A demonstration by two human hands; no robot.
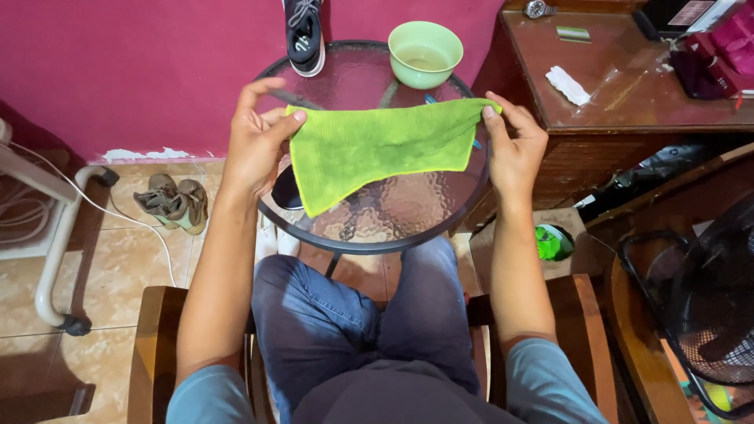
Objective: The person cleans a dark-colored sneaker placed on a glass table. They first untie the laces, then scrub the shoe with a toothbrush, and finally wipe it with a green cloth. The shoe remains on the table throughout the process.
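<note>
Seated knees in blue jeans [353,314] fill the near edge, so both forearms reach forward over them. Each hand pinches an upper corner of the green cloth [377,149]: the left hand [255,145] with thumb and fingers closed on one corner, the right hand [514,149] closed on the other, holding it spread just above the round glass table [393,212] (a green bowl [425,53] and a dark shoe [304,35] rest at its far rim).
</note>
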